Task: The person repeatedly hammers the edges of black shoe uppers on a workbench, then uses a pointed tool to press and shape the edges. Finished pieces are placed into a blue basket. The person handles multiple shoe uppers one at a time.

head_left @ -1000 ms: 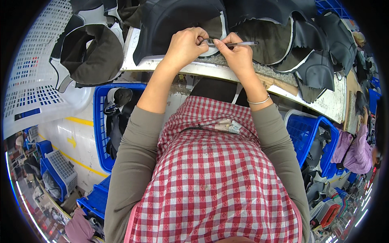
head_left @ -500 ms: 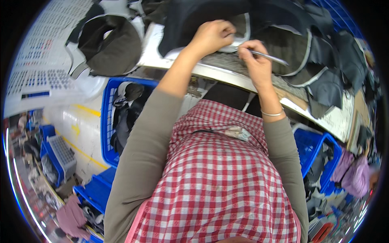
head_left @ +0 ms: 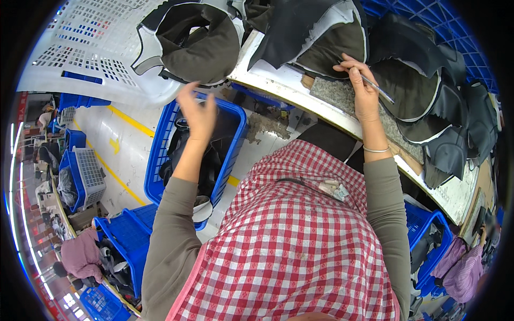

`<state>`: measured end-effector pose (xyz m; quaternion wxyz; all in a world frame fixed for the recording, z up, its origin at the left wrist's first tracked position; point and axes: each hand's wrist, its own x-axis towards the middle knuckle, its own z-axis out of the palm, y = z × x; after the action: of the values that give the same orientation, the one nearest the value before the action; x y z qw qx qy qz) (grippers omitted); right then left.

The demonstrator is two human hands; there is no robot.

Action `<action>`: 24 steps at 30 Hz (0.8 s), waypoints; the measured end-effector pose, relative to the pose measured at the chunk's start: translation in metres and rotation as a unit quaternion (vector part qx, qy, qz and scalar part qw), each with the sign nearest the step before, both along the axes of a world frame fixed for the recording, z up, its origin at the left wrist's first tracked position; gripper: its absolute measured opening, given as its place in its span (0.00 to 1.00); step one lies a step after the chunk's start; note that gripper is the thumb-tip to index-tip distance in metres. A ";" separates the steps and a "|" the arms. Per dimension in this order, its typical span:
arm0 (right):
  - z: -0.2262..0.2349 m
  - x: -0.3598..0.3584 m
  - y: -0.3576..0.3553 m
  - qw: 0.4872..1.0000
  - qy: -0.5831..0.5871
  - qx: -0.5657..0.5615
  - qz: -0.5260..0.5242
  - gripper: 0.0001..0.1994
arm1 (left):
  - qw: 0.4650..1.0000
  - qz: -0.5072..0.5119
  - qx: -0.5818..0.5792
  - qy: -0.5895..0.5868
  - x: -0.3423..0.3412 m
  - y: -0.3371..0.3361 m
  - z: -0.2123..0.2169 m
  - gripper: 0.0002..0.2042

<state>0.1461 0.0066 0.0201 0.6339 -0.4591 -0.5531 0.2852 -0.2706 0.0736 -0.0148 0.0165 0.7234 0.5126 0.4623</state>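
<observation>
My left hand (head_left: 198,113), slightly blurred, hangs over a blue crate (head_left: 235,155) with its fingers apart and nothing in them. Just above its fingertips is a rounded dark piece (head_left: 198,51) with brown lining and white edges, at the table's left end. My right hand (head_left: 364,91) grips a slim silver pen-like tool (head_left: 383,93), which slants down to the right. Beside that hand, a black piece with brown lining (head_left: 334,45) lies on the table. More such pieces (head_left: 409,88) overlap to the right.
A white perforated basket (head_left: 101,48) stands at the far left. Dark pieces fill the blue crate below it. The white table edge (head_left: 300,96) runs across in front of me, with a grey fuzzy pad (head_left: 329,96) on it. Another blue crate (head_left: 428,227) sits at lower right.
My left hand has left the piece in front of me, swung left and opened. The right hand still holds the silver tool. The view has shifted left.
</observation>
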 end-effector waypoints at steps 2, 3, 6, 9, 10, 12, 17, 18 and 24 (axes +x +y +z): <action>0.000 -0.003 -0.001 1.000 -0.002 -0.007 0.005 0.14 | 0.943 0.063 -0.187 -0.269 -0.019 0.016 -0.007 0.22; 0.000 -0.004 -0.001 1.000 0.006 -0.013 0.006 0.14 | 0.874 0.068 -0.296 -0.379 -0.021 0.027 -0.007 0.24; -0.002 -0.005 -0.002 1.000 -0.011 -0.019 0.016 0.14 | 0.808 -0.005 -0.317 -0.496 0.000 0.060 0.014 0.24; -0.004 -0.001 -0.003 0.997 -0.076 -0.024 -0.003 0.14 | 0.768 -0.122 -0.157 -0.608 0.020 0.085 0.066 0.18; -0.003 0.000 -0.003 0.995 -0.093 -0.025 -0.008 0.14 | 0.753 -0.167 -0.136 -0.622 0.019 0.087 0.086 0.17; 0.001 -0.004 -0.008 0.992 -0.120 -0.021 -0.023 0.13 | 0.751 -0.233 -0.085 -0.612 0.025 0.086 0.110 0.16; 0.032 -0.062 -0.017 0.996 -0.064 0.015 0.065 0.10 | 0.851 -0.090 -0.186 -0.483 0.063 0.040 0.054 0.17; 0.038 -0.081 -0.018 0.989 -0.070 0.039 0.122 0.08 | 0.822 -0.045 -0.301 -0.481 0.066 0.026 0.034 0.16; 0.040 -0.138 0.061 0.975 -0.035 0.005 0.220 0.17 | 0.763 -0.077 -0.553 -0.324 0.051 -0.039 0.012 0.19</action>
<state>0.0079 0.0672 0.0601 0.5380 -0.3323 -0.6642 0.3987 -0.2194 0.0350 -0.0031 0.6148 0.4328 0.5856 0.3029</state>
